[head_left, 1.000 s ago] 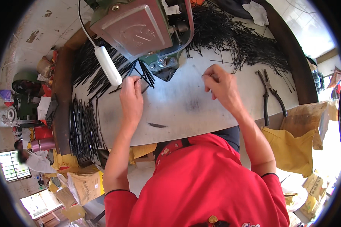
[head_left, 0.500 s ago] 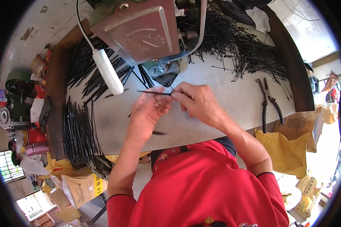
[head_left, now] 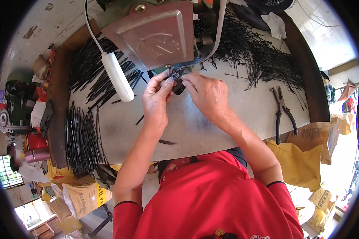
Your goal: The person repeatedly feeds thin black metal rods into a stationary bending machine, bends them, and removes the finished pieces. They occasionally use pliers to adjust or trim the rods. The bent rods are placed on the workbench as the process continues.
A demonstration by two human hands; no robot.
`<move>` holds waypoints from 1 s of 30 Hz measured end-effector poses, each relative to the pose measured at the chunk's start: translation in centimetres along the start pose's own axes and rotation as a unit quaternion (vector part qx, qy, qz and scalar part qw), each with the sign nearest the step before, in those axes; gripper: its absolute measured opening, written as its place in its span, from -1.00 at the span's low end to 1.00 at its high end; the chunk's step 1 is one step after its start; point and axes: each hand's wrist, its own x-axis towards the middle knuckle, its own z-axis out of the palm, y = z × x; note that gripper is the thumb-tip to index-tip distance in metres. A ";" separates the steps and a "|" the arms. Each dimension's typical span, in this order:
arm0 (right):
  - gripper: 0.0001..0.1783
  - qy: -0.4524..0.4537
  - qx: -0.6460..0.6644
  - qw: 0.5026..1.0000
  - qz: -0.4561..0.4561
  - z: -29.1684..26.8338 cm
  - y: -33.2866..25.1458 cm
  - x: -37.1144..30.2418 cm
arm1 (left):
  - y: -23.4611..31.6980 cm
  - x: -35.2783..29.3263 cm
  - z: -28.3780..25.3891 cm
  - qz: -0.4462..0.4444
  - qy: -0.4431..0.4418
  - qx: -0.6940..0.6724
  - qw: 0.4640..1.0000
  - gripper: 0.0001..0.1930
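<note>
Both hands meet at the working head of a machine with a reddish-brown cover point(head_left: 151, 36). My left hand point(head_left: 157, 95) is closed, thumb against forefinger, just below the cover's lower edge. Close beside it, my right hand point(head_left: 209, 93) has its fingertips pinched together. Between them they hold a thin black strip, now mostly hidden by fingers and the machine's head. Dark metal of the machine point(head_left: 178, 87) shows between the hands. On the table below lies a short dark strip point(head_left: 167, 142).
Bundles of straight black strips point(head_left: 83, 139) lie at the left. A tangled heap of thin black pieces point(head_left: 267, 59) fills the far right. Pliers point(head_left: 282, 113) lie on the right. A white tube lamp point(head_left: 117, 77) hangs left of the machine. Dark raised boards point(head_left: 307, 71) edge the table.
Both hands have moved away from me and up to the machine's head, taking the thin black strip with them. The left hand has turned, with its thumb now uppermost.
</note>
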 end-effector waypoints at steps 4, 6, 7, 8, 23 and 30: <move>-0.93 -0.022 -0.044 0.999 -0.005 -0.2 -0.1 -0.2 | 0.1 0.0 -0.3 -0.028 -0.016 -0.044 0.999 -0.73; -0.87 -0.038 -0.068 0.997 -0.004 -0.4 -0.3 -0.1 | 0.1 0.0 -0.5 -0.024 -0.030 -0.064 0.997 -0.70; -0.84 -0.045 -0.080 0.996 -0.004 -0.4 -0.3 -0.1 | 0.1 0.1 -0.6 -0.032 -0.032 -0.069 0.997 -0.69; -0.84 -0.040 -0.080 0.996 -0.009 -0.3 -0.4 -0.1 | 0.1 0.2 -0.6 -0.040 -0.034 -0.075 0.996 -0.68; -0.84 -0.029 -0.079 0.996 -0.016 0.0 -0.8 -0.3 | 1.0 0.4 -0.8 -0.077 -0.055 -0.120 0.988 -0.72; -0.83 -0.034 -0.075 0.997 -0.007 0.3 -0.7 -0.3 | 0.6 0.5 -0.7 -0.059 -0.047 -0.097 0.992 -0.74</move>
